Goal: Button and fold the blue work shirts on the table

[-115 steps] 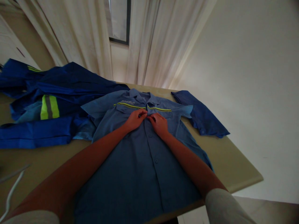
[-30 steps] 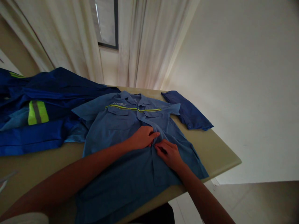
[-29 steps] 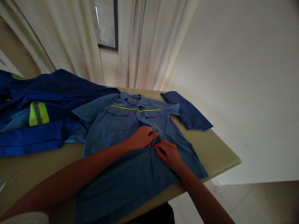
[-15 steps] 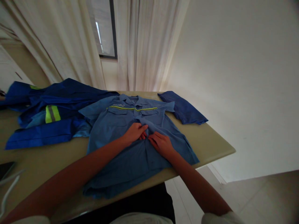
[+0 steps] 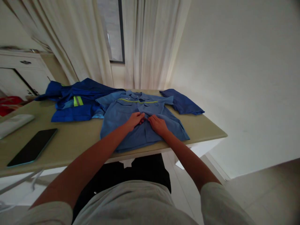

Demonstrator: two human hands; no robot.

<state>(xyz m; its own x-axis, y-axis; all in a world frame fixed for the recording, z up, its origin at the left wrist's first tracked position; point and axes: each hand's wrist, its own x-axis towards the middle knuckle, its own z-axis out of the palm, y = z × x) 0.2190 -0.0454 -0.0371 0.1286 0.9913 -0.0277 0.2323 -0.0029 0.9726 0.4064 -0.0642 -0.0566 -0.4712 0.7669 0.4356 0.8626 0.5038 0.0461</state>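
A blue-grey short-sleeved work shirt [image 5: 124, 132] lies face up on the table, collar toward the window, with a yellow stripe across the chest. Both hands meet at its front opening, below the chest pockets. My left hand [image 5: 136, 120] is closed on the left edge of the placket, fingers curled into the cloth. Close beside it, my right hand [image 5: 158, 124] pinches the other edge. The cloth between them is slightly lifted and creased. Any button under the fingertips is too small to make out.
Darker blue work clothes [image 5: 72, 114] with a reflective yellow band lie to the left. A folded navy garment [image 5: 181, 101] rests at the back right. A black tablet [image 5: 32, 147] and a white case [image 5: 16, 123] are on the table [image 5: 70, 142]. A wall stands to the right.
The view has tilted down and pulled back, showing more of the table's left side and my body. Both hands stay at the shirt front, with the fingertips drawn slightly closer together.
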